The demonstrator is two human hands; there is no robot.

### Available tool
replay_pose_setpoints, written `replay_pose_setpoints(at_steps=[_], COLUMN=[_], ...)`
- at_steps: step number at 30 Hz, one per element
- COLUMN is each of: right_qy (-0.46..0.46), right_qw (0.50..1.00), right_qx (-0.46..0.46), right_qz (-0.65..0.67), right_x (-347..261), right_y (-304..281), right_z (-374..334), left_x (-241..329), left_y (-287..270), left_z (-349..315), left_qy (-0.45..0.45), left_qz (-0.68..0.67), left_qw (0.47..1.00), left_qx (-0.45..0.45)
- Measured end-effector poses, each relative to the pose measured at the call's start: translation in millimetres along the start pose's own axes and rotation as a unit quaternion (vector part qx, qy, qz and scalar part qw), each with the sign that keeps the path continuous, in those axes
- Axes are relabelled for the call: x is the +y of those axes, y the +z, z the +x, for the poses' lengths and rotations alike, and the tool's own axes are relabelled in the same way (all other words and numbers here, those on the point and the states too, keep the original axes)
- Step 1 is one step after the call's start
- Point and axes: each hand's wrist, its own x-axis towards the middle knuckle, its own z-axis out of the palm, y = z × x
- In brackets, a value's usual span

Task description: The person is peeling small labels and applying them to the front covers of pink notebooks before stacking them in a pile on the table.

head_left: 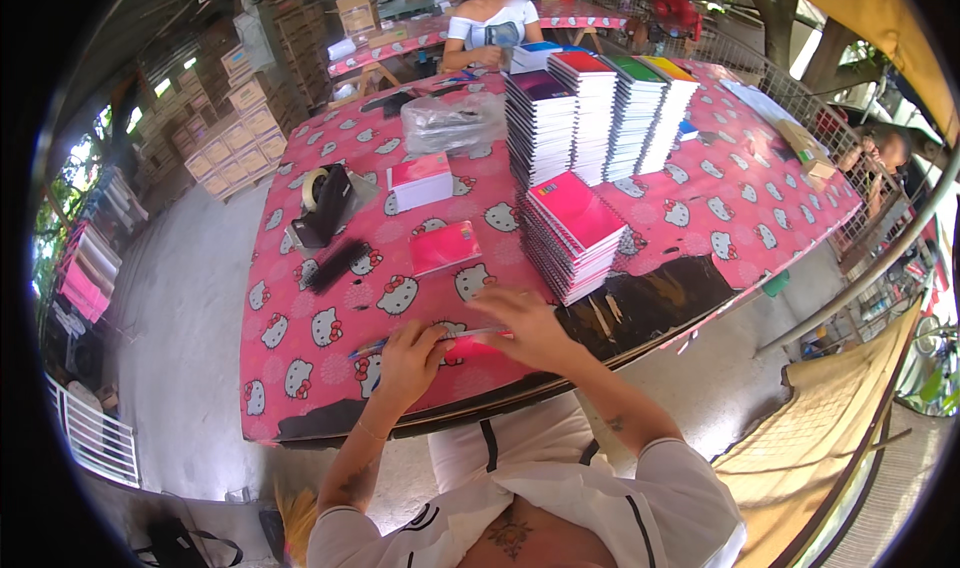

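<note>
Near the table's front edge lies a small pink notebook (472,347), its pale page edge showing between my hands. My left hand (408,360) is closed on its left end, fingers curled. My right hand (525,326) is over its right end, with fingers stretched out and apart and the thumb close to the edge. A blue pen (368,349) lies just left of my left hand. Beyond my hands is another pink notebook (445,249), flat on the cloth. A stack of pink spiral notebooks (575,228) stands to the right of it.
Taller spiral notebook stacks (585,108) stand behind. A pink-topped stack (420,180), a tape dispenser (325,203), a black brush (338,265) and clear plastic bags (452,123) lie on the patterned tablecloth (325,328). Another person (492,23) is at the far side.
</note>
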Motion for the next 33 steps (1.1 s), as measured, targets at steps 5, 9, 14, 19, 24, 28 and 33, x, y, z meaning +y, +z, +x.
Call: replay_pose_setpoints(at_steps=[5,9,14,19,24,28,33], right_qy=[0.067,0.056,0.051,0.042,0.02,0.026,-0.009], right_qw=[0.99,0.995,0.994,0.993,0.994,0.992,0.99], right_qx=[-0.114,-0.074,-0.08,-0.097,-0.093,-0.118,-0.132], right_qz=[-0.057,-0.042,-0.047,-0.054,-0.053,-0.043,-0.039], right_x=[-5.1,-3.5,-4.2,-1.5,0.4,4.3,4.2], right_y=[42.1,46.9,43.0,43.1,44.4,44.1,30.7], right_z=[5.2,4.4,0.3,0.3,0.7,1.3,1.9], left_x=[11.1,5.8,5.3,0.3,-1.7,0.9,10.0], left_y=[-3.1,-2.8,-4.7,-6.7,-7.1,-11.4,-14.6], left_z=[3.0,-6.1,-1.0,-2.2,-1.1,2.0,1.7], left_qy=[0.0,-0.032,-0.033,-0.025,-0.039,-0.047,-0.066], left_qz=[-0.002,-0.051,-0.052,-0.043,-0.02,-0.027,-0.033], left_qw=[1.0,0.998,0.998,0.999,0.998,0.997,0.995], left_qx=[0.014,0.002,-0.024,-0.018,-0.047,-0.058,-0.066])
